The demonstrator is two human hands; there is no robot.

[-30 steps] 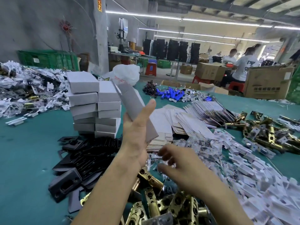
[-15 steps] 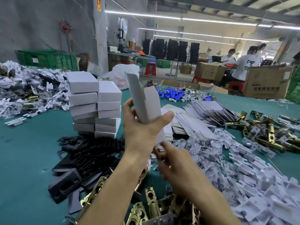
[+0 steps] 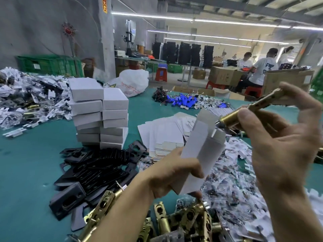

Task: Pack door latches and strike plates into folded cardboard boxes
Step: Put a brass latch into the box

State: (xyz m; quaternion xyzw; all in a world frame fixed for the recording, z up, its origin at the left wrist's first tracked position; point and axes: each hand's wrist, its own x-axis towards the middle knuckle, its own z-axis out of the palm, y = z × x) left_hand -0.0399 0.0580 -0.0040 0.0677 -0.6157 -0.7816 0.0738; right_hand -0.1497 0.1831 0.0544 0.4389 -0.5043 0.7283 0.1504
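Head view:
- left hand (image 3: pixel 173 173) curled round lower half of white box (image 3: pixel 201 145); box tilted, open mouth up-right, flap raised.
- right hand (image 3: pixel 283 140) pinches brass latch (image 3: pixel 244 112) between thumb and fingers; round bolt end just at box mouth, not yet inside.
- Judgement: line latch with box length, keep flap clear, slide in past side tabs, avoid squeezing walls flat.
- stack of closed boxes (image 3: pixel 99 116) well left on green table (image 3: pixel 26 172).
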